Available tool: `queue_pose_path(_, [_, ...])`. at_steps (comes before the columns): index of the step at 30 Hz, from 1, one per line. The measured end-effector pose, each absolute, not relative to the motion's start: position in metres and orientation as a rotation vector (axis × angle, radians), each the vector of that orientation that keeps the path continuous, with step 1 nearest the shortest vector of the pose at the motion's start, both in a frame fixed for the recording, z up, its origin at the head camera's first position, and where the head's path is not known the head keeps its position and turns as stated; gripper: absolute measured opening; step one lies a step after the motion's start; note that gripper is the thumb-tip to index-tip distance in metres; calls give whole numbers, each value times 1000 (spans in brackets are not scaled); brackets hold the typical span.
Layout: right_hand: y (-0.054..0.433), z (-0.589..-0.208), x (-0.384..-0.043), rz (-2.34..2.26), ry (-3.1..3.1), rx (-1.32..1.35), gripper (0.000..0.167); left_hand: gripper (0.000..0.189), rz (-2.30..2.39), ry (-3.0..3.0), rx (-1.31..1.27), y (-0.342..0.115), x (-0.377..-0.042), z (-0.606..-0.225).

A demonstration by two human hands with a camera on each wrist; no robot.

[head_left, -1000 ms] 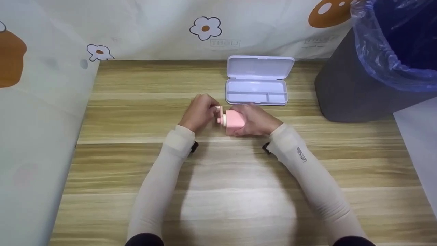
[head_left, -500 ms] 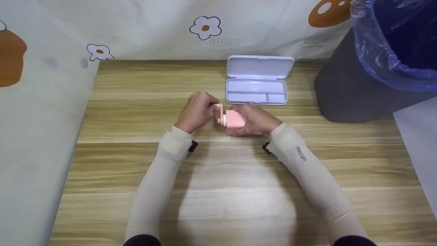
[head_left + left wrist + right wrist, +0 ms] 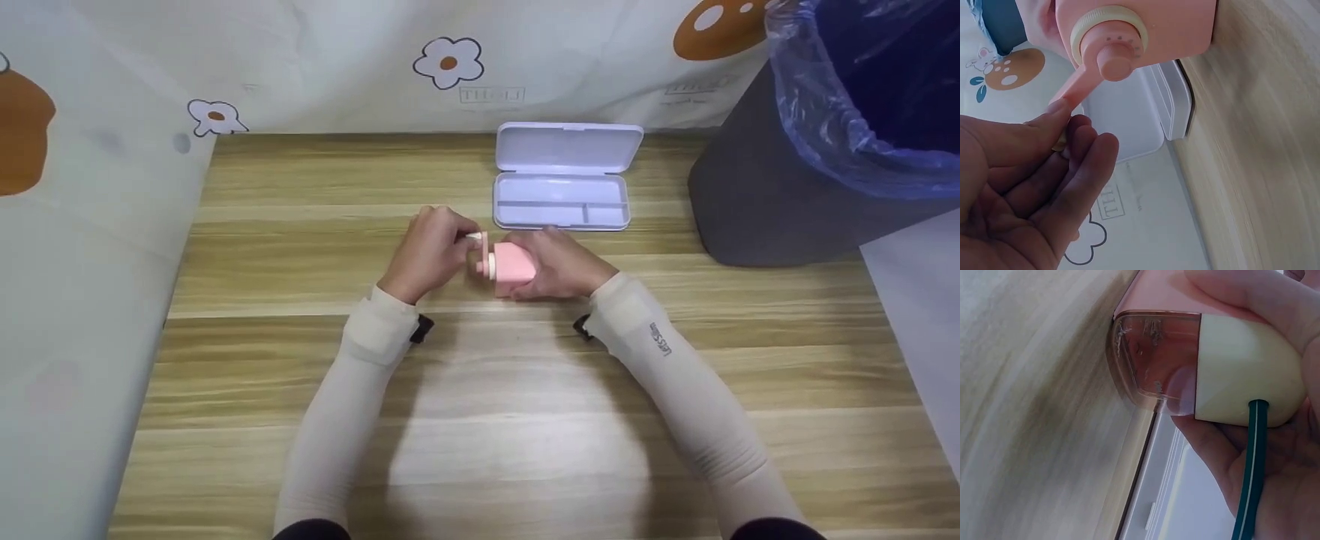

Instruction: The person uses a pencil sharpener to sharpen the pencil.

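Note:
A pink crank pencil sharpener [image 3: 514, 268] lies on its side on the table. My right hand [image 3: 559, 264] grips its body from the right, thumb and fingers on opposite sides. In the right wrist view its clear shavings window [image 3: 1157, 363] and cream end panel [image 3: 1247, 371] show, and a dark green pencil [image 3: 1255, 467] is stuck in the panel's hole. My left hand [image 3: 433, 251] pinches the end of the pink crank handle [image 3: 1078, 87] between thumb and fingers. The cream knob [image 3: 1060, 143] at the crank's end is mostly hidden by those fingers.
Just behind the sharpener stands a pale lilac pencil case [image 3: 561, 201], lid raised, nothing in its compartments. A grey bin [image 3: 757, 180] with a clear liner [image 3: 840, 142] is at the right. Flower-printed sheeting [image 3: 330, 67] hangs along the back and left of the wooden table [image 3: 300, 375].
My left hand and forearm have shifted slightly left, the hand rising a little and then dropping back while pinching the crank handle. The right hand and sharpener have stayed almost in place.

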State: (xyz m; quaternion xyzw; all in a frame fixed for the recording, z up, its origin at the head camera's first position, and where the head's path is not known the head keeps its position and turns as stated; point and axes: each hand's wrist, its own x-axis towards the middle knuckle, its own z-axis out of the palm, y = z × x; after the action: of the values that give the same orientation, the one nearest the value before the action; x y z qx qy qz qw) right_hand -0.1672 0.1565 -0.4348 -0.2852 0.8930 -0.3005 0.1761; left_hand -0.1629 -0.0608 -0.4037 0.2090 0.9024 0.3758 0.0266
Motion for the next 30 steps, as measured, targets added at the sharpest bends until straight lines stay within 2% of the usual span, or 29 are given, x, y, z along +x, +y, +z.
queue_pose_path(8, [155,-436,-167,-837,2563,-809,61,5,1171,2720,662,-64,-148,-395])
queue_pose_path(19, [159,-436,-167,-849,2553,-790,61,13,1183,2655,679,-64,-132,-399])
queue_pose_path(30, [157,-434,-166,-860,2547,-799,59,12,1153,2601,672,-67,-123,-404])
